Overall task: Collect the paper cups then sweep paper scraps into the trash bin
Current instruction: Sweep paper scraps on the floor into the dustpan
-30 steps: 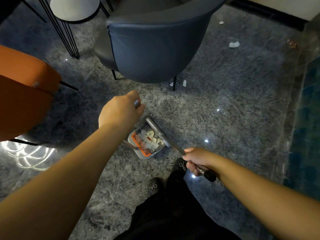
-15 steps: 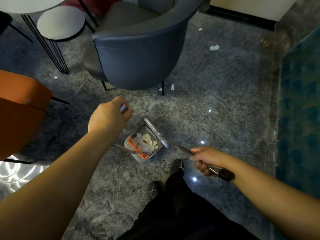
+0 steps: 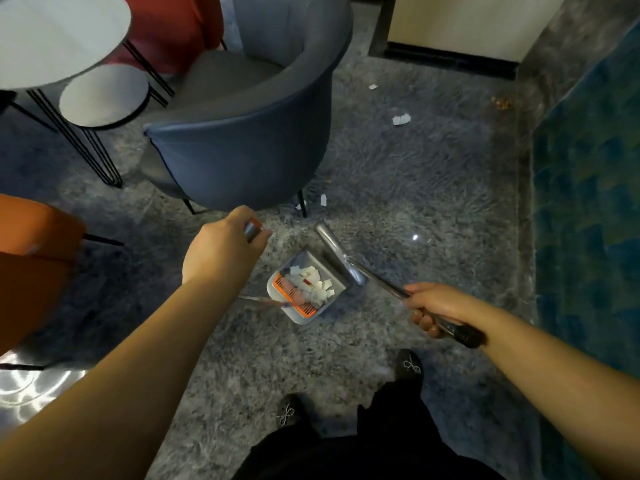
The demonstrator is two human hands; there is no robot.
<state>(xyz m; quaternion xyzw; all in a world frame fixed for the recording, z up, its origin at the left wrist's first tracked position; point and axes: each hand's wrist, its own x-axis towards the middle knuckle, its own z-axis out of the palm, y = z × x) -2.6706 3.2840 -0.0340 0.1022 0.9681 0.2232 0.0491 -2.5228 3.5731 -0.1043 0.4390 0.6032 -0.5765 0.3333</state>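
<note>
Gripping the dustpan handle (image 3: pixel 254 229) from above, the left hand (image 3: pixel 221 251) is holding the grey dustpan (image 3: pixel 304 291) low over the carpet (image 3: pixel 398 188), white paper scraps (image 3: pixel 313 284) piled inside it by the orange comb. The right hand (image 3: pixel 434 308) is curling round the broom handle (image 3: pixel 415 303), the broom head (image 3: pixel 337 252) touching the pan's right edge. More scraps are lying by the blue chair (image 3: pixel 242 143), and one bigger piece (image 3: pixel 401 119) is sitting well beyond.

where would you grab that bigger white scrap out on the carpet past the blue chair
Pinch the crumpled paper scrap from above by its raised folds. It lies alone on the shaggy carpet, clear of the blue chair, so a top-down pinch probably beats sliding fingers under.
</note>
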